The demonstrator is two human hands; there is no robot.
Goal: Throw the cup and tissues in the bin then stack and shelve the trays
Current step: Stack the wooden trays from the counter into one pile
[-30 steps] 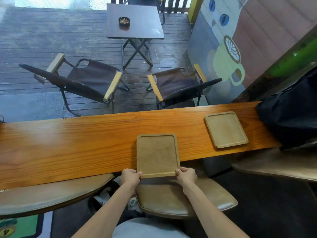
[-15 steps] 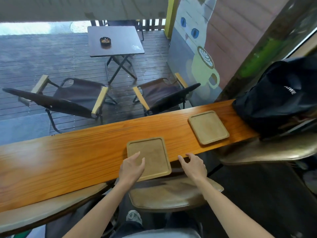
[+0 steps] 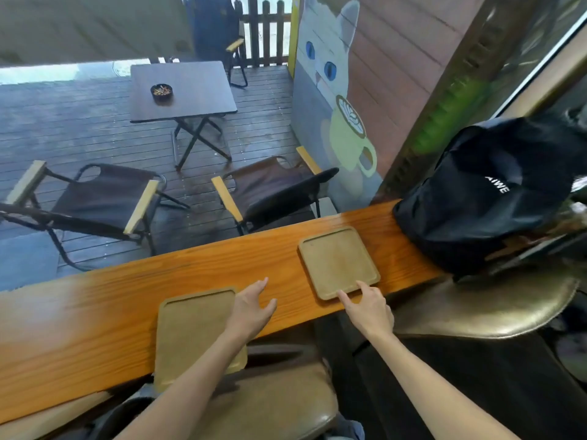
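Two square wooden trays lie on the orange wooden counter [image 3: 95, 306]. The near tray [image 3: 190, 325] hangs a little over the counter's front edge, and my left forearm crosses its right side. My left hand [image 3: 252, 308] hovers open over bare counter just right of that tray, holding nothing. The far tray [image 3: 338, 260] lies flat further right. My right hand [image 3: 368, 304] has its fingers spread, with the fingertips touching the far tray's near edge. No cup, tissues or bin are in view.
A black bag [image 3: 486, 198] sits on the counter's right end, close to the far tray. Padded stools [image 3: 279, 395] stand under the counter's front edge. Beyond the counter are folding chairs [image 3: 104, 198] and a small table [image 3: 181, 90] on a deck.
Both hands let go of the near tray and moved right. My right hand has reached the far tray's edge. The view swung to the right.
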